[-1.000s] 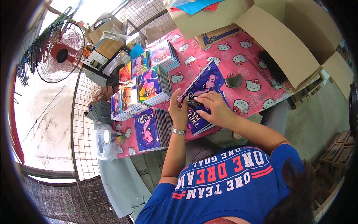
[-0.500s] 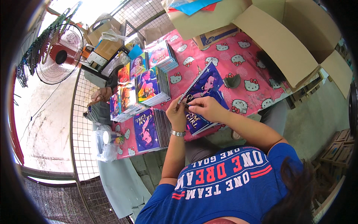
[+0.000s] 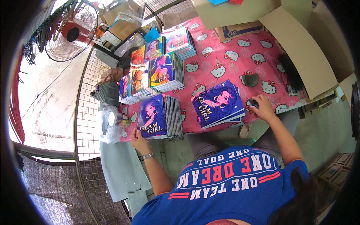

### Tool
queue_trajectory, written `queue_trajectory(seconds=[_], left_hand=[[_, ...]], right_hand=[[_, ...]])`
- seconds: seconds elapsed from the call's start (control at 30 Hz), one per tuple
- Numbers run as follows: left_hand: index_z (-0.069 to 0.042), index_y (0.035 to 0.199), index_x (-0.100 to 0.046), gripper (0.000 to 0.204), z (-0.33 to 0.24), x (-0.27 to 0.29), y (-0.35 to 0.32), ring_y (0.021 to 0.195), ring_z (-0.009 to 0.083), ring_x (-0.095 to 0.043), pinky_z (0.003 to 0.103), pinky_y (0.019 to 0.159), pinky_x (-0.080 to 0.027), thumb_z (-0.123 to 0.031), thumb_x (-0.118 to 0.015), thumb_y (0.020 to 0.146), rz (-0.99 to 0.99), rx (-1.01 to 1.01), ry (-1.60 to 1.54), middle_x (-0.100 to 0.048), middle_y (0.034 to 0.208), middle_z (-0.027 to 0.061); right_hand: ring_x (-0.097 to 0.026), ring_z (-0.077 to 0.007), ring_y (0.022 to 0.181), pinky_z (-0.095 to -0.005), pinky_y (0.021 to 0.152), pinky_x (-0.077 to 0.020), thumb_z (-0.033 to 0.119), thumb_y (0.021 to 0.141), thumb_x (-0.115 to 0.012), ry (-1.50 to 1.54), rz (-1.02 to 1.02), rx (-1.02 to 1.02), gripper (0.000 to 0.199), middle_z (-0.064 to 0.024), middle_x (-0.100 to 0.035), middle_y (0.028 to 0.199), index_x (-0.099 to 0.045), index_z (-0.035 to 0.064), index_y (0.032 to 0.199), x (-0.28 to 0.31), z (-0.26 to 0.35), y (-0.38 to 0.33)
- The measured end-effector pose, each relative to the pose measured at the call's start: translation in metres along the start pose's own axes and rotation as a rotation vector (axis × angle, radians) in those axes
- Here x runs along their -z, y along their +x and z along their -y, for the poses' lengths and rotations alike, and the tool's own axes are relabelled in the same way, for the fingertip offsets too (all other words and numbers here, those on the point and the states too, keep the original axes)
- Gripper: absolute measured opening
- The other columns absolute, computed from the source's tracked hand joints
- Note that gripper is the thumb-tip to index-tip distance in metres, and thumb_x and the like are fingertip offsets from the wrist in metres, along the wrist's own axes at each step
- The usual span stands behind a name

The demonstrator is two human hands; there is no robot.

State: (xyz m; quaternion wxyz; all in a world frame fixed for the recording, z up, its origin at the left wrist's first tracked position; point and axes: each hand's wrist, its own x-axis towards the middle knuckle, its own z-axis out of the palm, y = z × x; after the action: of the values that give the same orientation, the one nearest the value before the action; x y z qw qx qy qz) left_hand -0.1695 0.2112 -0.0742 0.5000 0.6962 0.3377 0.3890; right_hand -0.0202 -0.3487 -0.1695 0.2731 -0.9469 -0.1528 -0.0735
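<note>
My left hand (image 3: 140, 141) pinches the near left corner of a purple spiral notebook (image 3: 153, 118) with a cartoon woman on its cover. This notebook lies on top of the front left stack, whose coil spines (image 3: 174, 118) show along its right side. Over to the right, my right hand (image 3: 263, 108) is closed around a small dark object (image 3: 254, 103), too covered by the fingers to name. Between my hands sits a slightly fanned pile of matching notebooks (image 3: 218, 103). Beyond my right hand rests a grey-green half-round piece (image 3: 250, 79).
More notebook stacks (image 3: 163, 73) in bright covers stand at the far left on the pink patterned tablecloth (image 3: 210, 48). An open cardboard box (image 3: 300, 45) occupies the right side. A fan (image 3: 72, 34) and a plastic bag with a cup (image 3: 110, 123) are at left.
My left hand has carried a notebook from the middle pile to the front left stack. My right hand has left the coil and moved right. The view has shifted.
</note>
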Motion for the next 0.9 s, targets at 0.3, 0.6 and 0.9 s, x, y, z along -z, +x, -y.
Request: queue_trajectory(seconds=[0.3, 0.6, 0.9], left_hand=[[0.004, 0.117, -0.067, 0.03, 0.04, 0.006, 0.0, 0.087, 0.0126, -0.063, 0.027, 0.076, -0.052, -0.011, -0.068, 0.091, -0.009, -0.215, 0.224, -0.07, 0.105, 0.0101], [-0.004, 0.102, -0.072, 0.017, -0.072, -0.093, -0.033, 0.098, 0.0291, -0.062, 0.041, 0.094, -0.042, -0.01, -0.068, 0.086, -0.048, -0.7, 0.484, -0.072, 0.104, 0.0105], [0.0, 0.112, -0.065, 0.027, -0.057, -0.321, -0.133, 0.104, 0.0397, -0.06, 0.044, 0.092, -0.047, -0.009, -0.064, 0.087, 1.153, -0.635, 0.633, -0.064, 0.11, 0.0225]], right_hand=[[-0.055, -0.0317, 0.116, -0.0497, 0.094, -0.0462, 0.03, 0.087, -0.066, -0.496, -0.316, -0.422, 0.038, -0.0126, -0.06, 0.12, -0.063, 0.0086, 0.117, 0.059, -0.092, 0.09], [-0.058, -0.0359, 0.11, -0.0468, 0.092, -0.049, 0.021, 0.09, -0.057, -0.517, -0.121, -0.421, 0.027, -0.016, -0.062, 0.116, -0.065, 0.0065, 0.111, 0.054, -0.16, 0.091], [-0.064, -0.0349, 0.098, -0.041, 0.085, -0.0517, 0.013, 0.096, -0.05, -0.001, -0.301, -0.238, 0.025, -0.0191, -0.067, 0.107, -0.063, 0.0027, 0.115, 0.087, -0.118, 0.111]])
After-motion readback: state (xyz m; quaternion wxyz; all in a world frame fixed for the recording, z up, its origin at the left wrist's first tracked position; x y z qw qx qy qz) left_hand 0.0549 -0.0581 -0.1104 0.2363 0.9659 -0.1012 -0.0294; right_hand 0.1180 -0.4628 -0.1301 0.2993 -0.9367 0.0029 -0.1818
